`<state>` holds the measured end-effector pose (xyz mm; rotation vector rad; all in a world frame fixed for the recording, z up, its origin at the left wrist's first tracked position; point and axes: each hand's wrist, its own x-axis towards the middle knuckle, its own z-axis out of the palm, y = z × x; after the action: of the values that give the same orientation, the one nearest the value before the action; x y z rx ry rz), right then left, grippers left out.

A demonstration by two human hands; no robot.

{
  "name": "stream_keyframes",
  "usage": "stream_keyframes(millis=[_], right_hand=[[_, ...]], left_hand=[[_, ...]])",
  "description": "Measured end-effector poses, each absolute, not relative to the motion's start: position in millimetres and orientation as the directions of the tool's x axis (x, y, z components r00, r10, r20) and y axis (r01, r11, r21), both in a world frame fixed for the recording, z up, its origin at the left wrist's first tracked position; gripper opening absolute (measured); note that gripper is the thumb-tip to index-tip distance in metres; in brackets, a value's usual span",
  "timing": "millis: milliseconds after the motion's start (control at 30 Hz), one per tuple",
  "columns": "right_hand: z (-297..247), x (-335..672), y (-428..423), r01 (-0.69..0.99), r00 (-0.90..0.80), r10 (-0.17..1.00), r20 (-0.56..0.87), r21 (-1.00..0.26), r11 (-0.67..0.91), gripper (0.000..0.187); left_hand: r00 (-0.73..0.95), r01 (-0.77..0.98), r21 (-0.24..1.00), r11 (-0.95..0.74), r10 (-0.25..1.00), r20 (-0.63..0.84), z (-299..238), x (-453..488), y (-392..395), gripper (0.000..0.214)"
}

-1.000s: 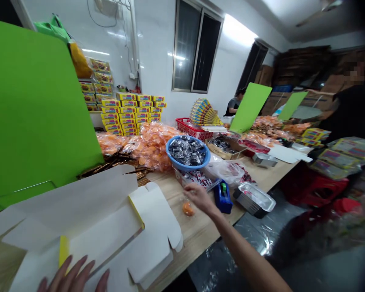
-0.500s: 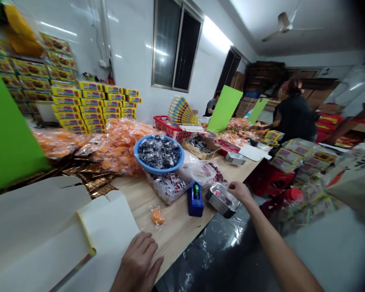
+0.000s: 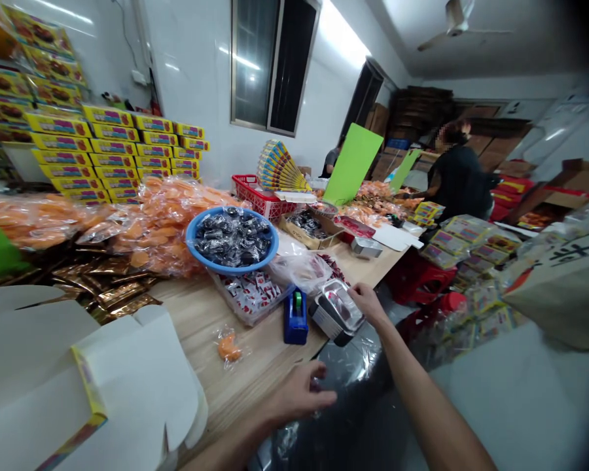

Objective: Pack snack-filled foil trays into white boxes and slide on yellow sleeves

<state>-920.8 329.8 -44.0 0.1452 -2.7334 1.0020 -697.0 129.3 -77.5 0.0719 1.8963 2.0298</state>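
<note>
So the desk (image 3: 196, 307) is absolutely buried: a blue plastic basin (image 3: 226, 269) of dark wrapped sweets (image 3: 233, 237) sits right beside a big heap of orange packets (image 3: 169, 226) and some shiny bronze sachets (image 3: 112, 294), with yellow boxes (image 3: 110, 140) stacked up against the wall behind. Further along there's a red plastic basket (image 3: 248, 199), a fanned-out stack of yellow packs (image 3: 277, 167) and a bright green board (image 3: 353, 163) standing upright. Down the far end a co-worker in a dark top (image 3: 459, 180) is reaching over the desk, there's a red stool (image 3: 422, 278) by the desk's edge, and a ceiling fan (image 3: 456, 19) hangs overhead.
</note>
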Motion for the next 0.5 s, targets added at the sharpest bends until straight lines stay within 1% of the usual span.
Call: stream_keyframes(millis=[33, 67, 100, 133, 167, 233, 300, 367, 400, 467, 500], right_hand=[[-46, -921, 329, -0.160, -0.970, 0.009, 0.245, -0.659, 0.735, 0.017], [-47, -921, 328, -0.150, -0.970, 0.032, 0.243, -0.692, 0.706, 0.019], [-49, -920, 327, -0.142, -0.969, 0.054, 0.240, -0.725, 0.674, 0.022], [-49, -919, 327, -0.137, -0.968, 0.075, 0.240, -0.756, 0.641, 0.025], [-49, -917, 327, -0.138, -0.965, 0.097, 0.244, -0.784, 0.605, 0.028], [-46, -913, 330, -0.154, -0.952, 0.145, 0.269, -0.831, 0.534, 0.036], [-39, -907, 335, -0.183, -0.931, 0.198, 0.306, -0.863, 0.471, 0.041], [-31, -896, 340, -0.209, -0.914, 0.236, 0.330, -0.881, 0.424, 0.043], [-27, -889, 341, -0.214, -0.912, 0.244, 0.331, -0.888, 0.408, 0.043], [-19, -869, 338, -0.213, -0.926, 0.207, 0.317, -0.888, 0.408, 0.039], [-16, -856, 334, -0.216, -0.939, 0.154, 0.307, -0.877, 0.429, 0.036]], left_hand=[[-0.902, -0.369, 0.893, -0.257, 0.331, -0.278, -75, -708, 139, 0.053], [-0.865, -0.486, 0.754, -0.442, 0.371, -0.339, -72, -720, 148, 0.059], [-0.831, -0.555, 0.608, -0.568, 0.403, -0.383, -69, -730, 157, 0.058], [-0.809, -0.585, 0.496, -0.642, 0.420, -0.410, -67, -739, 164, 0.051], [-0.802, -0.587, 0.432, -0.685, 0.421, -0.423, -65, -747, 170, 0.043], [-0.812, -0.562, 0.399, -0.725, 0.390, -0.434, -62, -756, 178, 0.029], [-0.819, -0.535, 0.380, -0.754, 0.354, -0.452, -61, -757, 181, 0.025], [-0.815, -0.526, 0.372, -0.765, 0.328, -0.478, -60, -750, 179, 0.035], [-0.820, -0.514, 0.392, -0.763, 0.302, -0.487, -58, -745, 178, 0.043], [-0.859, -0.446, 0.491, -0.749, 0.204, -0.469, -52, -732, 174, 0.058], [-0.890, -0.390, 0.559, -0.732, 0.143, -0.434, -48, -726, 172, 0.062]])
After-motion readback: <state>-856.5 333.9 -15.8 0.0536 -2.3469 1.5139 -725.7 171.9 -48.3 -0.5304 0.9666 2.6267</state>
